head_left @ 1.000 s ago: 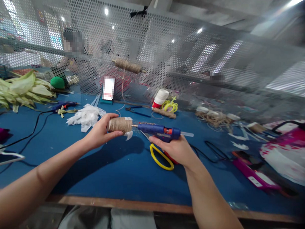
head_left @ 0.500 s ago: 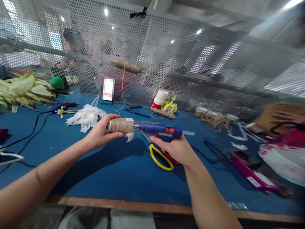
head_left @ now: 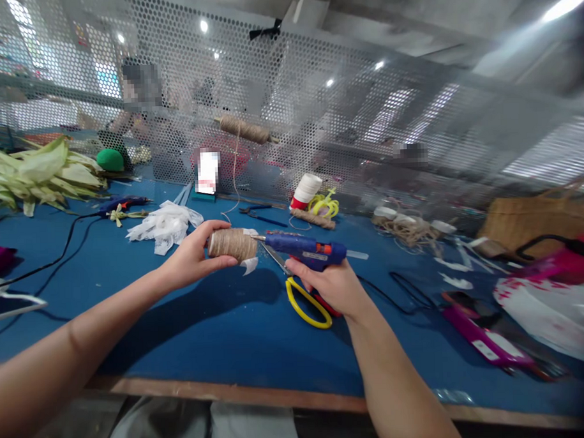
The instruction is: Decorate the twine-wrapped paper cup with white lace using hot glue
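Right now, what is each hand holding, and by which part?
The left hand holds a twine spool around its left end; the right hand holds a glue gun by its handle, mostly hidden in the grip.

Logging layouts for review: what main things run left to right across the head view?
Pale green leafy pile, white lacy fabric heap, brown twine-wrapped cylinder, blue plastic glue gun, tan woven basket.

The left hand gripped a brown twine-wound cylinder. The right hand held a blue plastic glue gun, perhaps touching it.
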Demonstrator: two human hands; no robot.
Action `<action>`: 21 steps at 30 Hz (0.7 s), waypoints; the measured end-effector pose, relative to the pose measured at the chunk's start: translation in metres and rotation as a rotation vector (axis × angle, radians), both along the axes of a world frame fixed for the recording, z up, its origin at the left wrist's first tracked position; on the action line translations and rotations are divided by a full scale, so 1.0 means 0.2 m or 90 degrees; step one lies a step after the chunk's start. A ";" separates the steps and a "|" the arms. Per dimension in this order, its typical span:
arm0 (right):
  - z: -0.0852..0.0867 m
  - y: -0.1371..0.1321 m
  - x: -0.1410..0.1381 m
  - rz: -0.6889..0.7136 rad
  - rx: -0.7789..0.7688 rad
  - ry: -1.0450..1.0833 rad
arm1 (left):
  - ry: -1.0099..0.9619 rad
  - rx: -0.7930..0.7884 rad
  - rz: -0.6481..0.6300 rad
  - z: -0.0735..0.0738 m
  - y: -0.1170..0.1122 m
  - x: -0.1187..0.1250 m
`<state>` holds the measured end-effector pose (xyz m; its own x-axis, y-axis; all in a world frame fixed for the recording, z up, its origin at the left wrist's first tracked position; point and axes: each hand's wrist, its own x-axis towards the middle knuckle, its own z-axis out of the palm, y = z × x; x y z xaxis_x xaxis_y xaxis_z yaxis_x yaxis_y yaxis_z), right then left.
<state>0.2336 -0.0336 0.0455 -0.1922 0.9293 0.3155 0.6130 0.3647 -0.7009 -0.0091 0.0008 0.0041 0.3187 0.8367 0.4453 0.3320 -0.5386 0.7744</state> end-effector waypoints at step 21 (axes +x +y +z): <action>-0.01 0.00 0.01 0.050 -0.056 0.079 | -0.149 -0.102 -0.059 0.00 0.00 0.01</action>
